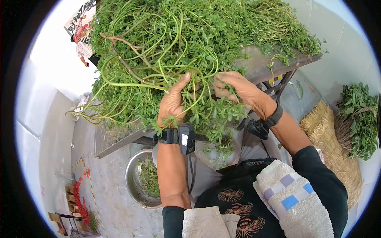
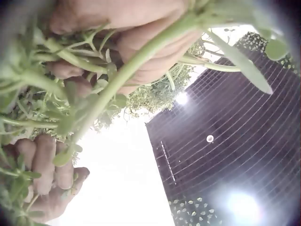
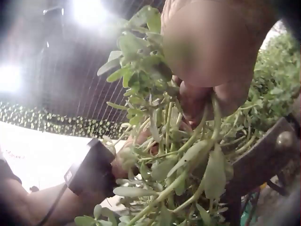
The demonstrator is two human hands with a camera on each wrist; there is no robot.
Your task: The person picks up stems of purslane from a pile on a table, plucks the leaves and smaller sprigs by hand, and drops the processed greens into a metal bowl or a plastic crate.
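A large heap of green purslane, with fleshy stems and small paddle-shaped leaves, covers much of the table. At the heap's front edge my left hand grips a bunch of long stems that loop out to the left; its thumb lies across them. Just right of it, my right hand pinches a leafy sprig between thumb and curled fingers. In the right wrist view, stems emerge below the right fingers. Leafy ends hang below both hands, over the table's front edge.
A metal basin with some greens stands on the floor at lower left. Scraps lie below the table edge. On the right are a woven straw mat and a bundle of leafy greens. Another person stands far left.
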